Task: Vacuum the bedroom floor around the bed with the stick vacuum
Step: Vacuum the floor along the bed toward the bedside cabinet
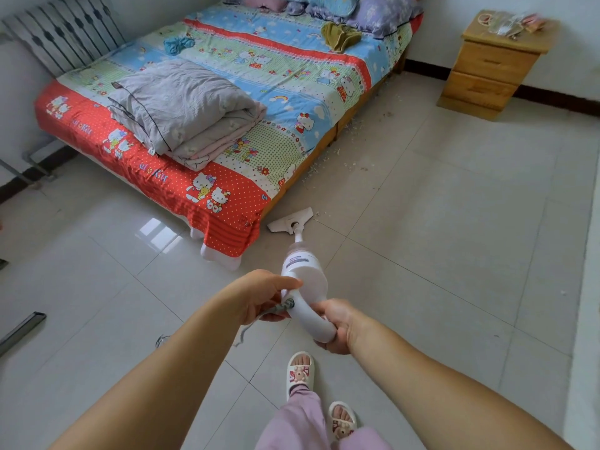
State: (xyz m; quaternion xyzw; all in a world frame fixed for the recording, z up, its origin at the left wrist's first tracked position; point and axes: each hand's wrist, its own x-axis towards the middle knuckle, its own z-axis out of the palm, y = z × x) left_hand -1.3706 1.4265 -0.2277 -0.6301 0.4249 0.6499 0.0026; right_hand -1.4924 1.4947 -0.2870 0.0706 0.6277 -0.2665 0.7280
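White plastic handle of the stick vacuum (305, 280) is gripped by the right hand (334, 326), fingers curled around its curved end. Left hand (263, 295) holds the grey cord (279, 308) where it leaves the handle, with the thumb resting on the vacuum body. From the hands the tube goes forward and down to the floor head (290, 219), which lies flat on the tiled floor (438, 222) just beside the bed (207, 102) corner. Small crumbs (324, 160) are scattered along the bed side. Wooden nightstand (490, 63) stands near the wall
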